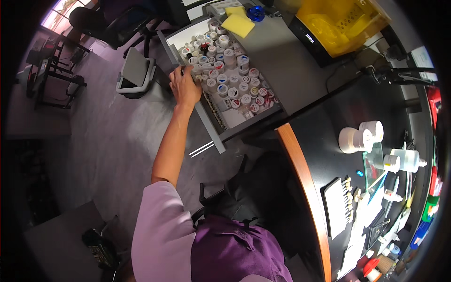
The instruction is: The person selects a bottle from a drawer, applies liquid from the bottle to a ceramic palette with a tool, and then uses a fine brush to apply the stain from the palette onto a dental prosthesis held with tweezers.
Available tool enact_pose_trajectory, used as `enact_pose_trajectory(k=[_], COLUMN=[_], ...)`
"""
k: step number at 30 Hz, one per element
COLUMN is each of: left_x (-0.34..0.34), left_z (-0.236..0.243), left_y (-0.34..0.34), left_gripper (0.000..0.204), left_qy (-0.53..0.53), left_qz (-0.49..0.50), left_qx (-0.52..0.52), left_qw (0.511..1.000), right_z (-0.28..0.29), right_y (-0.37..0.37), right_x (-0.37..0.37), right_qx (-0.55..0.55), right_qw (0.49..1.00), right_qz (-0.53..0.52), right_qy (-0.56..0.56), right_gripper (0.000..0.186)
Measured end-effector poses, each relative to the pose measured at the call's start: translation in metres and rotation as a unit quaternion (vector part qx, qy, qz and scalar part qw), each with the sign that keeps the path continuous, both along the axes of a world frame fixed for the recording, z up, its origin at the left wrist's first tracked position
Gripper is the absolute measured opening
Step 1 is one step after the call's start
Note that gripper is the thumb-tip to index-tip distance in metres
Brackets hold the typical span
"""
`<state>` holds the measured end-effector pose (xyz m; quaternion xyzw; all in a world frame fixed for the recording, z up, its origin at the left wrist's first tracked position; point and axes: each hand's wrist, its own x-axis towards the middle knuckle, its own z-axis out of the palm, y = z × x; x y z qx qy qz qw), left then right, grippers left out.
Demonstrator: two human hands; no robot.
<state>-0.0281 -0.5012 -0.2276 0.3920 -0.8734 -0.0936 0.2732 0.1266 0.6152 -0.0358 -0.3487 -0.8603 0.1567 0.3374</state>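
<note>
My left hand (186,87) reaches out at the upper middle, its fingers curled over the front edge of a grey pulled-out drawer (207,123). Dense rows of small lidded jars (229,58) fill the drawer, most with white lids and some with red or blue marks. A narrow strip of small beige pieces (213,109) lies along the inside of the drawer front, close to my hand. Parts of the fingertips are hidden by the drawer edge. My right hand does not show.
Yellow sponge sheets (238,25) and a blue coiled item (255,13) lie on the grey top behind the drawer. A yellow bin (336,28) stands beyond. At right is a black worktop (310,141) with white jars (354,140). A lidded waste bin (136,73) stands left.
</note>
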Motion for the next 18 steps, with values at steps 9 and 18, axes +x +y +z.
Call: enact_pose_trajectory(k=[9, 18], left_x=[-0.044, -0.138], left_z=[0.035, -0.064], left_y=[-0.079, -0.226], left_gripper=[0.031, 0.030], left_qy=[-0.099, -0.250], left_qz=[-0.007, -0.106], left_qx=[0.070, 0.026], left_qw=[0.993, 0.962], right_z=[-0.009, 0.014], right_y=[0.017, -0.016], right_x=[0.001, 0.012], right_qx=[-0.007, 0.238], right_qw=[0.998, 0.956], right_qz=[-0.030, -0.096], right_qy=[0.056, -0.141], right_gripper=[0.025, 0.024])
